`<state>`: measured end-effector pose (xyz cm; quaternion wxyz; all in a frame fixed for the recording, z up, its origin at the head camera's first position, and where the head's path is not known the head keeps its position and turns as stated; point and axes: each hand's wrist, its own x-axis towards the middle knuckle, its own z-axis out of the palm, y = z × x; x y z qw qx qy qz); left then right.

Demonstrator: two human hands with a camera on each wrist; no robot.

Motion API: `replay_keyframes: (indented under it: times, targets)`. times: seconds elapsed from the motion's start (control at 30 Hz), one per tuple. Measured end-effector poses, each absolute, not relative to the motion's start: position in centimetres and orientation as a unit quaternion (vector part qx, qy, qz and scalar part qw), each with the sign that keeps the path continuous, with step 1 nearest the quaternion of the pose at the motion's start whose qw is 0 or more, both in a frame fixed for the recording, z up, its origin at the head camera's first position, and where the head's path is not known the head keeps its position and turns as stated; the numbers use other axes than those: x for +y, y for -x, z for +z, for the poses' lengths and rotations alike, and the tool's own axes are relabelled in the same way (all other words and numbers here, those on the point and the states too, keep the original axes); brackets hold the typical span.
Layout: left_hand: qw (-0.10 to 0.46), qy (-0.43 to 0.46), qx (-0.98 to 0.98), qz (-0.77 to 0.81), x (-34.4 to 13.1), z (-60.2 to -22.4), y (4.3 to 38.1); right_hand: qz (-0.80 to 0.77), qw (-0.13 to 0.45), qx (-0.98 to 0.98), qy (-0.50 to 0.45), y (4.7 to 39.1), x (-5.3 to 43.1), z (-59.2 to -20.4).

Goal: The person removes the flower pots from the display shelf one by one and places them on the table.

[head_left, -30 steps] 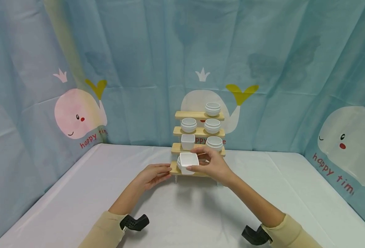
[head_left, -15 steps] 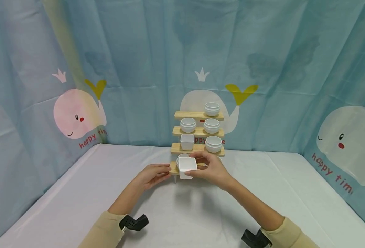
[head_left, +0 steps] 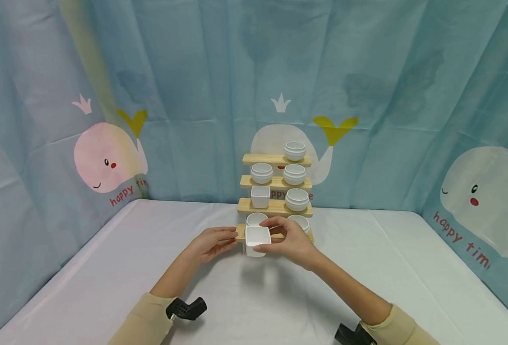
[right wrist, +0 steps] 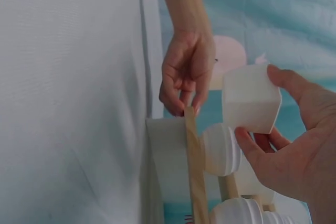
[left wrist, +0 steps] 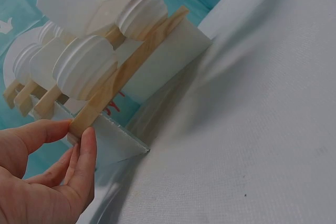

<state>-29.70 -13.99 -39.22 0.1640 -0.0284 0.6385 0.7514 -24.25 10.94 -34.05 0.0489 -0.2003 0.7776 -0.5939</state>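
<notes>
Right hand [head_left: 293, 243] pinched a square cup [head_left: 258, 237] off the lowest shelf's [left wrist: 131, 70] front edge, left hand [head_left: 212, 245] gripped that shelf's left end; steady bracing, with the cup clear of the bowls [head_left: 255, 219] behind, seemed best.

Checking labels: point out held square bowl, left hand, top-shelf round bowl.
Held square bowl [head_left: 257, 236], head view: inner surface
Left hand [left wrist: 42, 193], left wrist view: palm
Top-shelf round bowl [head_left: 295, 154], head view: outer wall
</notes>
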Motion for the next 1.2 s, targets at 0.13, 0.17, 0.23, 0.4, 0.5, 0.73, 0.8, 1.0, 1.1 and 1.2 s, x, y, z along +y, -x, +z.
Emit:
replay_keyframes:
  times: [0.13,0.17,0.23,0.4,0.5,0.73,0.8,1.0,1.1,1.2]
  targets:
    - [0.164,0.025,0.640,0.750,-14.0,-39.3,29.7,-0.582,0.050,0.789,0.190,24.2,10.8,-34.4]
    - [0.165,0.026,0.639,0.751,-14.0,-39.3,29.7,-0.579,0.048,0.792,0.188,24.1,10.7,-34.5]
    - [0.167,0.028,0.637,0.752,-14.0,-39.3,29.8,-0.570,0.043,0.799,0.186,24.1,10.6,-34.7]
    - [0.167,0.026,0.640,0.750,-14.0,-39.3,29.8,-0.561,0.038,0.806,0.186,24.1,10.4,-35.3]
    - [0.165,0.024,0.639,0.751,-14.0,-39.3,29.8,-0.553,0.036,0.810,0.193,24.1,10.3,-35.5]
    - [0.167,0.027,0.640,0.750,-14.0,-39.2,29.7,-0.561,0.051,0.800,0.209,24.1,10.1,-36.0]
    - [0.167,0.028,0.641,0.749,-14.1,-39.2,29.7,-0.567,0.057,0.795,0.209,24.2,10.1,-36.2]
    - [0.168,0.028,0.640,0.749,-14.1,-39.3,29.8,-0.557,0.059,0.802,0.207,24.3,9.9,-36.8]
    - [0.169,0.027,0.642,0.748,-14.1,-39.3,29.9,-0.546,0.057,0.809,0.209,24.3,9.9,-37.1]
    - [0.170,0.021,0.641,0.748,-14.1,-39.2,29.8,-0.537,0.057,0.816,0.208,24.3,9.8,-37.3]
